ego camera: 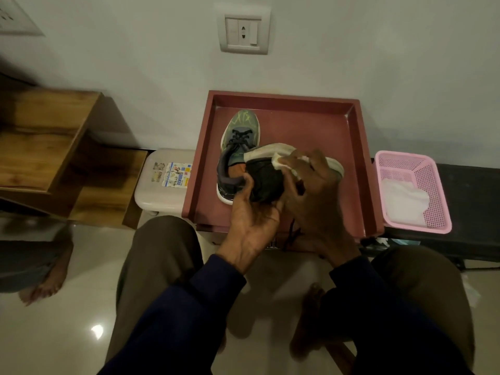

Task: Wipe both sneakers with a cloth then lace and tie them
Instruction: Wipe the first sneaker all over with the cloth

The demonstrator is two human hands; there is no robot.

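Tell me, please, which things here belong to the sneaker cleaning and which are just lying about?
In use: held sneaker, wiping cloth, second sneaker, red tray.
Lying about: pink basket holding white cloth, plastic tub, wooden shelf, wall socket.

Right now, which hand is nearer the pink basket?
Right. The right hand, holding the cloth, is left of the pink basket; the left hand grips the held sneaker farther left.
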